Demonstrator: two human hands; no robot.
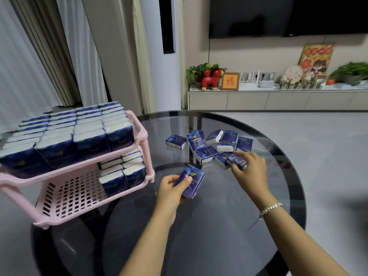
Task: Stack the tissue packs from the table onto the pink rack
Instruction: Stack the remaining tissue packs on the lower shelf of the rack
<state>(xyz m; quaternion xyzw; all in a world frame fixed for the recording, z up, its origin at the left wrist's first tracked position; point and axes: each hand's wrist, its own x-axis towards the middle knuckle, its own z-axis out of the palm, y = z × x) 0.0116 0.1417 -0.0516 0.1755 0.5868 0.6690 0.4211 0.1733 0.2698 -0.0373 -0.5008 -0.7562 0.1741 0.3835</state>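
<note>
left hand (170, 189): thumb and fingers clamped round one tissue pack (190, 181), lifted off the glass table (219, 226).
right hand (248, 169): fingers curled over another pack (238, 162) at the near edge of the loose pile (211, 145).
rack (79, 194): pink, left of the held pack; top tier full, lower tier only begun.
doing it well: carry the held pack to the lower tier, stand it flush beside the row there.
pose: both forearms reach forward, palms down.

Bare forearms; beaded bracelet (271, 208) (silvery) — right wrist.
</note>
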